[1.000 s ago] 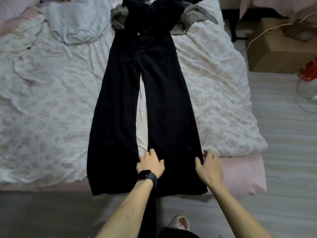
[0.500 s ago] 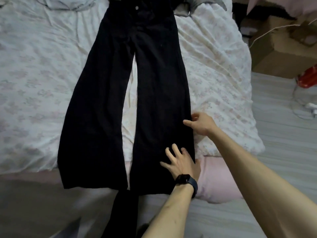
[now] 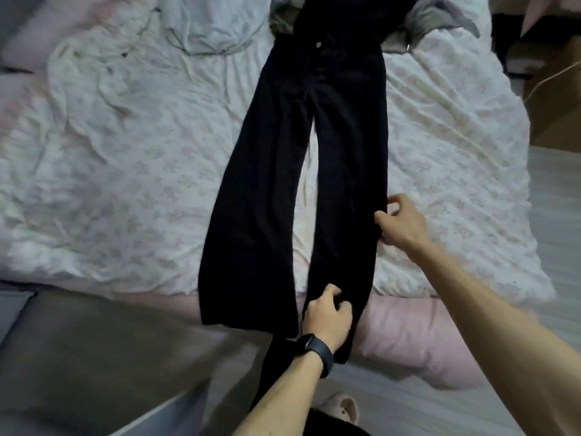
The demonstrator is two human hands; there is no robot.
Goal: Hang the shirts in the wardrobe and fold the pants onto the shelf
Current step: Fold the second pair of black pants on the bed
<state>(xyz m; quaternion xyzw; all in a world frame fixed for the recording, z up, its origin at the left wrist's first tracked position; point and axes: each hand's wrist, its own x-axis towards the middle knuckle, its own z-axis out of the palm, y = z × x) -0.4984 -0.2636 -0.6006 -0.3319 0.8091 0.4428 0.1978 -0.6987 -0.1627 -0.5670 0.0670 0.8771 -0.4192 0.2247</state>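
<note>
— Half a second back the left hand [image 3: 327,316] lay flat with spread fingers on the black pants [image 3: 273,184]. Now those fingers are curled into the cloth.

— Which part does it grip?

— Low on the leg toward 3 o'clock, just above the hem, near 6 o'clock of the view. Fabric bunches under the knuckles, and the leg looks narrower there than before. A thin ring [image 3: 330,290] shows on one finger, and a black watch [image 3: 317,350] sits on the wrist.

— And the right hand?

— The right hand [image 3: 404,223] pinches the outer edge of that same leg, higher up, toward 3 o'clock. Its thumb lies on the black cloth and the bent fingers are close above it.

— How do the arms lie?

— The left forearm rises from 6 o'clock, almost straight. The right forearm, bare, slants in from 5 o'clock.

— Where are the pants?

— Spread flat on the bed, with the waist at 12 o'clock and a pale button [image 3: 318,44] on it. The hems reach over the bed's near edge at 6. The fabric is dark and matte, and the flared legs have a narrow gap between them.

— What lies around them?

— A wrinkled white sheet [image 3: 141,171] with a faint floral print lies under them. At 11 o'clock is a pale garment [image 3: 207,23], crumpled. A grey garment [image 3: 427,20] lies beneath the waistband at 1. A pink padded edge [image 3: 405,328] shows at 5.
</note>
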